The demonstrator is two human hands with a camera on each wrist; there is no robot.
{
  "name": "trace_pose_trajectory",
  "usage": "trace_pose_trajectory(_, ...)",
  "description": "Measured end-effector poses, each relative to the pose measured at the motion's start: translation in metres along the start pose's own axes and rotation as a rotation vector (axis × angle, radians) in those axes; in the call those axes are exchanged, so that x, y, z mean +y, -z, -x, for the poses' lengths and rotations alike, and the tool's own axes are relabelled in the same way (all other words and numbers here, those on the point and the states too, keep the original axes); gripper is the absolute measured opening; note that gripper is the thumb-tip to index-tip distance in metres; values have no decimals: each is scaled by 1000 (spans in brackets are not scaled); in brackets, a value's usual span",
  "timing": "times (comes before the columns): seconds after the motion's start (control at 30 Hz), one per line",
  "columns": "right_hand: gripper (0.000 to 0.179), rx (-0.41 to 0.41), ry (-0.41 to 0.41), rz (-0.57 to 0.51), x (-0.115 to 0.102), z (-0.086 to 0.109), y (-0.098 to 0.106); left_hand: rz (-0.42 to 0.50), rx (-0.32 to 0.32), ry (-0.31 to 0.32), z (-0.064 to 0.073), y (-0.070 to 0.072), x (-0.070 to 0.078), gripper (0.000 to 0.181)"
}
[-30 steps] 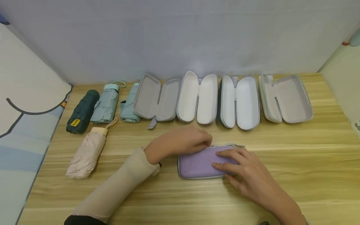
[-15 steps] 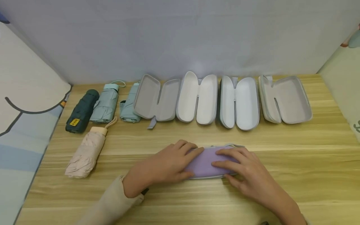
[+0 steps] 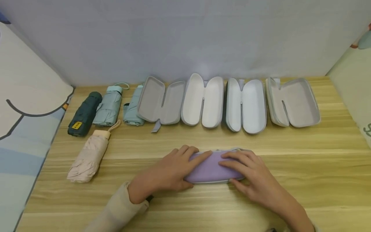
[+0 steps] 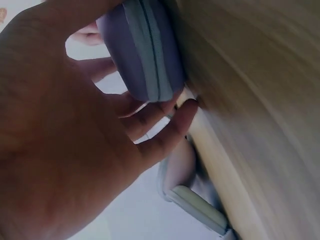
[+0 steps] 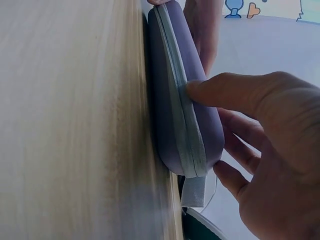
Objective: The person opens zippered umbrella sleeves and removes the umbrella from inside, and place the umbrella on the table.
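A purple zippered hard case (image 3: pixel 213 167), zipped shut with a pale grey zip band, lies on the wooden table in front of the person. My left hand (image 3: pixel 171 169) grips its left end, thumb at the near side and fingers over the top and far edge. At the right end my right hand (image 3: pixel 256 175) holds it too. Its thumb (image 5: pixel 215 92) presses the zip band in the right wrist view, and its fingers lie over the top. A grey fabric tab (image 5: pixel 194 192) sticks out at that end.
Along the back stand unzipped hard cases: a grey one (image 3: pixel 150 100), two white-lined ones (image 3: pixel 213 103) (image 3: pixel 255 104) and a beige-grey one (image 3: pixel 302 103). Folded umbrellas lie at left: dark green (image 3: pixel 85 114), two light teal (image 3: pixel 108 108) (image 3: pixel 133 111), pale pink (image 3: pixel 88 158).
My left hand has come from the case's far edge to its left end and now grips it there. The right hand has hardly moved.
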State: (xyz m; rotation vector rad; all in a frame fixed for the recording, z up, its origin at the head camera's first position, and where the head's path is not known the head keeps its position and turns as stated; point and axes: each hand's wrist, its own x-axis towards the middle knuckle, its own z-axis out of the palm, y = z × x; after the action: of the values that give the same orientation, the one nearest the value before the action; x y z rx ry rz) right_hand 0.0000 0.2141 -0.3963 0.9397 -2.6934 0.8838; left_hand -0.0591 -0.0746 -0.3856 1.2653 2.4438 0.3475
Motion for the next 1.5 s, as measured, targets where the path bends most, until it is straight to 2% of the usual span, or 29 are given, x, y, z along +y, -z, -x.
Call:
trace_pose_trajectory(0.27, 76, -50, -101, -49, 6, 2, 4, 136, 1, -4, 3, 6, -12, 104)
trace_pose_trajectory(0.47, 79, -58, -143, -121, 10, 3, 7, 143, 43, -2, 3, 12, -14, 93)
trace_pose_trajectory(0.67, 77, -43, -212, -161, 11, 1, 7, 183, 23, 15, 6, 18, -20, 86)
trace_pose_trajectory(0.9, 62, -26, -320, -208, 13, -2, 11, 335, -31, 43, 9, 30, -28, 75)
trace_pose_trajectory(1.07, 45, -6, -349, -221, 14, -6, 10, 470, -49, 76, 8, 29, -36, 65)
trace_pose_trajectory(1.13, 40, -8, -359, -217, 16, -8, 10, 508, -42, 85, 7, 27, -39, 61)
trace_pose_trajectory(1.33, 29, -49, -417, -225, 20, -19, 12, 539, 11, 89, 5, 24, -44, 50)
trace_pose_trajectory(1.5, 25, -72, -456, -236, 24, -25, 12, 599, 63, 104, 3, 21, -47, 41)
